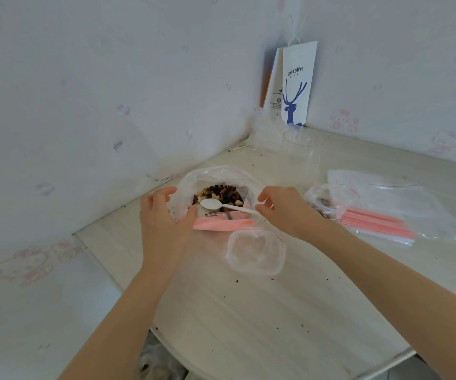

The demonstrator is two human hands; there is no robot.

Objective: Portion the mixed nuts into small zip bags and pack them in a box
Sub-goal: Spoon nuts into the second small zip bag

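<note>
The left hand point(163, 215) grips the rim of the nut bag point(193, 178), holding its mouth wide. The right hand point(284, 212) pinches the plastic spoon point(211, 204) by its handle, positioned for scooping.

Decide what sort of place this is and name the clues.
Probably a room at home: cartoon-cat wallpaper, a pale table in the corner, and a coffee-shop paper bag against the wall.

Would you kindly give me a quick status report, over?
Left grip holds nut bag rim. Right grip pinches empty spoon over nuts. Nothing in the way.
</note>
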